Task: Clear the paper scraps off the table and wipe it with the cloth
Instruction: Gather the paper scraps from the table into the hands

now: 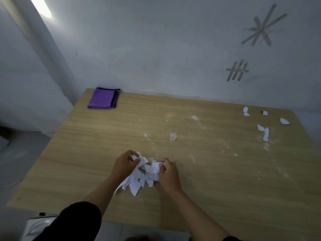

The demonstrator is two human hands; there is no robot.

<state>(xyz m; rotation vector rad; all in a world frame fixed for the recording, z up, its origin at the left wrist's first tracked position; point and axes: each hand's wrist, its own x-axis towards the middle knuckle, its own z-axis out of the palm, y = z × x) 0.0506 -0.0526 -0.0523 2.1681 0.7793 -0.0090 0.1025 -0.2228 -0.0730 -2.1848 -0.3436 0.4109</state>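
Paper scraps (137, 181) heaped between left hand (123, 165) and right hand (169, 175); each grip clamped on them, hiding the heap's sides.

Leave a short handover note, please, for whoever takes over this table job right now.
The left hand and the right hand each grip the pile of scraps at the front middle of the table.
Far right lie stray scraps; one crumpled piece sits mid-table.
The purple cloth lies folded at the far left corner, untouched.
Done: most scraps gathered. Left: remove the pile, collect strays, wipe off the white smudges.
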